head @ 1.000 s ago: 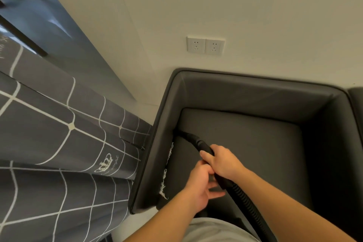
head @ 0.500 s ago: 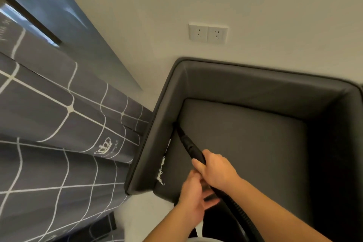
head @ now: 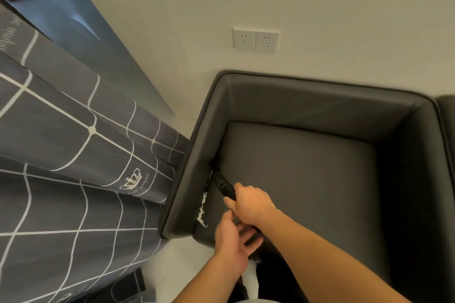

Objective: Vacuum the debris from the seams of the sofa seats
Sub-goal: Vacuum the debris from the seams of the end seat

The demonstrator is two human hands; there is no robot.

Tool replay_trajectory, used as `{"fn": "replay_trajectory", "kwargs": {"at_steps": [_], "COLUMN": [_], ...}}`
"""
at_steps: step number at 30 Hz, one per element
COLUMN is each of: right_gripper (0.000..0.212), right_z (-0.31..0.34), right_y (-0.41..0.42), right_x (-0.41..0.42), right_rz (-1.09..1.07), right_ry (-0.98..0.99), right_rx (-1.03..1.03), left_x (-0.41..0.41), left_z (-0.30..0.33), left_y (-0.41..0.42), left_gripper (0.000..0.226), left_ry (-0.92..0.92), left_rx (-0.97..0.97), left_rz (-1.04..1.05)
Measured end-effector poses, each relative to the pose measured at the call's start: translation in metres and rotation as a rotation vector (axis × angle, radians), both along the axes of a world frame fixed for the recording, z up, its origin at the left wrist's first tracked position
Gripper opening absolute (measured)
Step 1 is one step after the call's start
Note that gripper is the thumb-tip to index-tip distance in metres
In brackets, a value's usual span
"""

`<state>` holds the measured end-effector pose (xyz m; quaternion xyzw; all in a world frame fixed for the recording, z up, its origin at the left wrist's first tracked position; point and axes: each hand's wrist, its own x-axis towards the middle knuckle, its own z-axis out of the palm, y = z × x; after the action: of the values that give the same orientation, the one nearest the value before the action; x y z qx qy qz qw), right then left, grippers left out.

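I'm partway along the sofa (head: 307, 179)'s left seam, the nozzle (head: 222, 183) tip pushed in between seat and arm. My right hand (head: 253, 204) grips the nozzle; my left hand (head: 231, 236) seems to cup the hose beneath, fingers loosely spread. Next, draw back toward the white debris (head: 202, 209). The tip and hose are hidden.

arms: both bare to past the elbow | left hand (head: 230, 236), right hand (head: 253, 204): ungloved
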<state>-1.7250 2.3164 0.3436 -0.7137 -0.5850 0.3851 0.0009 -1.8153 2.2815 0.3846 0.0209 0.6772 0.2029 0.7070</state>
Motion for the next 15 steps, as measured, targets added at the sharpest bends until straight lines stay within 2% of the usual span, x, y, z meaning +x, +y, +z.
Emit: {"fn": "replay_trajectory", "kwargs": {"at_steps": [7,11,15], "right_gripper": [0.045,0.043,0.038], "right_z": [-0.003,-0.001,0.017], "right_y": [0.007,-0.023,-0.046], "right_x": [-0.043,-0.076,-0.096], "right_rz": [-0.081,-0.021,0.026], "right_ry": [-0.046,-0.126,-0.122], "right_rx": [-0.031,-0.02,0.006], "left_x": [-0.049,-0.079,-0.102], "left_z": [-0.003,-0.003,-0.008], "left_y": [0.007,0.004,0.006], "left_gripper": [0.034,0.031,0.026], "left_ry": [0.028,0.043,0.05], "left_rx": [0.071,0.036,0.07], "left_rz": [-0.067,-0.124,-0.123]}}
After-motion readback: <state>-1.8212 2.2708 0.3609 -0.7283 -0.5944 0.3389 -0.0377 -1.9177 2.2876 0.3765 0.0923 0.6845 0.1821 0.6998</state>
